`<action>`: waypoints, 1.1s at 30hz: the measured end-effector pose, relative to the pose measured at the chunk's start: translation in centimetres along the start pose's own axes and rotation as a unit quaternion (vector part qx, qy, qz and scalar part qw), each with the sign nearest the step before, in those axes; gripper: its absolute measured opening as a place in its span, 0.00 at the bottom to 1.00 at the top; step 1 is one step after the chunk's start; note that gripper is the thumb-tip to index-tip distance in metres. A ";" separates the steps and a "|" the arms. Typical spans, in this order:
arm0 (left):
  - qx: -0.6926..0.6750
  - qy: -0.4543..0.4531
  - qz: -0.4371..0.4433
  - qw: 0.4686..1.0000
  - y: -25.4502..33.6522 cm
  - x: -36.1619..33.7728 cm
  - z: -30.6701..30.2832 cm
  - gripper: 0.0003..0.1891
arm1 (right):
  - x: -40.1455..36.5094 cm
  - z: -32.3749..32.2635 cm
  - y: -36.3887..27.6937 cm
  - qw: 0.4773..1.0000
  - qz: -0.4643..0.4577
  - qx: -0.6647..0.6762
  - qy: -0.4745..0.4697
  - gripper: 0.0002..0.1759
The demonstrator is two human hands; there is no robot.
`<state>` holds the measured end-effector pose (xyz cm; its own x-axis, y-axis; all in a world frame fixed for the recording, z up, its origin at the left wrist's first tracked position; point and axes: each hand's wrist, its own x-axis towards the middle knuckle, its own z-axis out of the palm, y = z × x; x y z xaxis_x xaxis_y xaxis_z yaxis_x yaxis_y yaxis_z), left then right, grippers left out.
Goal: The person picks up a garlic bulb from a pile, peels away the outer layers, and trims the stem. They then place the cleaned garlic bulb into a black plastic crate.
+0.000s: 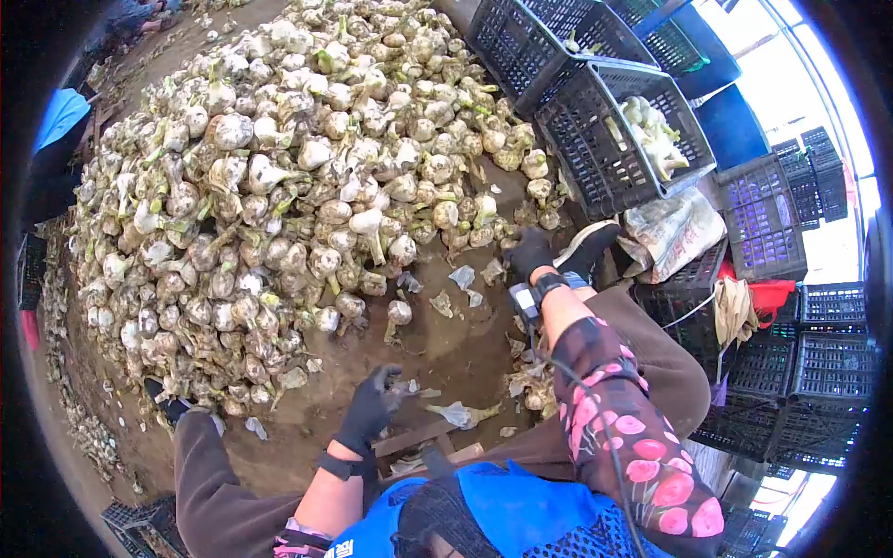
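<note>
A large heap of garlic bulbs (270, 177), soil-stained and with short stems, spreads over the ground before me. My left hand (372, 405), in a black glove, hovers low in front of the heap with its fingers apart and nothing in them. Pale scraps of skin lie just beyond its fingertips. My right hand (528, 253), also black-gloved, reaches down at the heap's right edge, next to my shoe (588, 249). Its fingers point away from me and are dark, so their grip is hidden. A single garlic bulb (398, 312) lies on the bare ground between the hands.
A black crate (595, 139) holding trimmed pale garlic (651, 135) stands at the right, with another black crate (530, 51) behind it. A white sack (674, 232) and several stacked crates (833, 358) are farther right. Another person's blue clothing (63, 119) shows at the left.
</note>
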<state>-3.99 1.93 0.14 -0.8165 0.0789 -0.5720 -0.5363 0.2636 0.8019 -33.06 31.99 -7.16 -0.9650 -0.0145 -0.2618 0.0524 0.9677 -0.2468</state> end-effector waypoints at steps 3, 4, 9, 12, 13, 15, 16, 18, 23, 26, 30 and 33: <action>0.007 0.011 0.037 0.999 -1.0 0.5 0.6 0.20 | -0.6 -4.2 -2.5 0.994 -0.044 0.090 0.052 0.26; -0.009 0.010 0.018 1.000 -0.8 0.6 0.7 0.20 | -1.6 -6.5 -4.6 0.988 -0.102 0.116 0.027 0.28; -0.044 0.001 -0.031 0.999 -0.8 0.9 1.3 0.19 | -2.1 -11.0 -9.7 0.820 -0.111 0.551 -0.108 0.25; 0.010 0.033 0.025 0.999 -0.2 1.2 0.9 0.17 | 5.4 -3.6 0.0 0.973 -0.018 0.111 0.202 0.25; 0.018 0.032 0.017 0.999 -0.1 1.1 0.9 0.18 | 6.7 -1.4 2.1 0.961 0.037 -0.025 0.271 0.20; 0.033 0.034 0.001 0.999 -0.4 1.0 0.8 0.18 | 9.6 2.0 6.7 0.979 0.063 -0.070 0.183 0.24; 0.027 0.022 -0.028 0.999 -0.5 0.9 0.9 0.18 | 8.9 1.5 5.9 0.958 -0.059 -0.272 0.069 0.28; 0.024 0.013 -0.052 0.998 -0.8 1.2 0.8 0.19 | 7.8 1.4 5.4 0.990 0.076 -0.081 0.087 0.27; 0.029 0.034 0.001 0.999 -2.2 1.8 1.2 0.20 | 7.7 3.8 4.2 0.984 0.066 0.145 0.086 0.23; -0.025 -0.004 -0.084 0.996 -0.9 2.0 0.6 0.21 | 1.4 -0.9 -6.3 0.952 -0.114 0.270 0.085 0.23; -0.038 0.006 -0.084 0.996 -0.3 1.9 0.0 0.22 | 3.7 -4.7 -8.1 0.907 -0.116 0.232 0.333 0.33; 0.025 0.017 -0.029 0.999 -1.2 2.2 0.2 0.23 | 10.8 -4.1 -3.3 0.894 -0.072 0.158 0.414 0.37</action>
<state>-5.14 2.01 -2.11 -0.7916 0.0301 -0.6103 -0.5719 0.3150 0.7574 -44.67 29.66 -5.39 -0.8206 0.1849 0.5408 -0.1429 0.8498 -0.5074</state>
